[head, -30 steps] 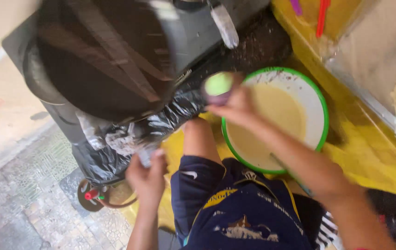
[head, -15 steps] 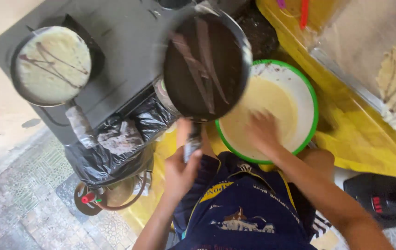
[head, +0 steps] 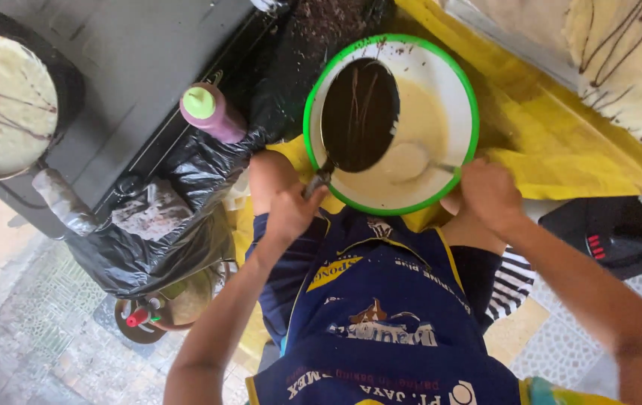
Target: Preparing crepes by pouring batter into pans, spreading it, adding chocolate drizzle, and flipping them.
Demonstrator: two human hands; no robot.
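— Why do we hold the small dark pan (head: 360, 114) right over the green-rimmed bowl (head: 465, 88)?

— So anything that runs off falls back into the pale batter (head: 430, 120) under it. Our left hand (head: 291, 211) has its fingers wrapped tight round the pan's handle at the near rim of the bowl, and the pan tilts above the bowl's left half.

— And the right hand (head: 490, 193)?

— Its fingers close on the thin metal handle of a ladle (head: 405, 160), whose cup lies in the batter by the bowl's near side. The batter looks thick, smooth and creamy; the pan's inside is matte black with faint pale streaks.

— What sits around the bowl?

— To its left, a purple squeeze bottle with a green cap (head: 210, 112) stands on crinkled black plastic (head: 178, 240). Farther left, another pan (head: 4, 105) rests on the dark bench, filled with pale batter crossed by brown lines. A yellow cloth (head: 561, 150) lies under the bowl.
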